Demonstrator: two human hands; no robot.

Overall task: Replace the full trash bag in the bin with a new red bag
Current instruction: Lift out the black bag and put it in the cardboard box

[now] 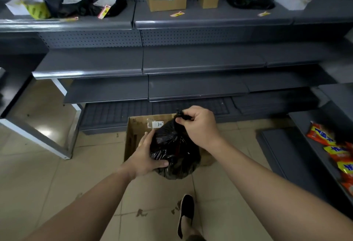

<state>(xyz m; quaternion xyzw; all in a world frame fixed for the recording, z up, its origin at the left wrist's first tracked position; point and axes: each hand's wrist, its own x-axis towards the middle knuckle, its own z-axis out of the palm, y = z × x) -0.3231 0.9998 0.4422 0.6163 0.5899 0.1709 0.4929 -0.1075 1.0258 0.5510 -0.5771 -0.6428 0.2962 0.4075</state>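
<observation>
Fingers of the left hand lie spread and flat against the left side of a full black trash bag, thumb across its front. Behind those fingers stands an open cardboard box on the tiled floor. Right hand pinches the bag's gathered neck, fingers curled tight around it.
</observation>
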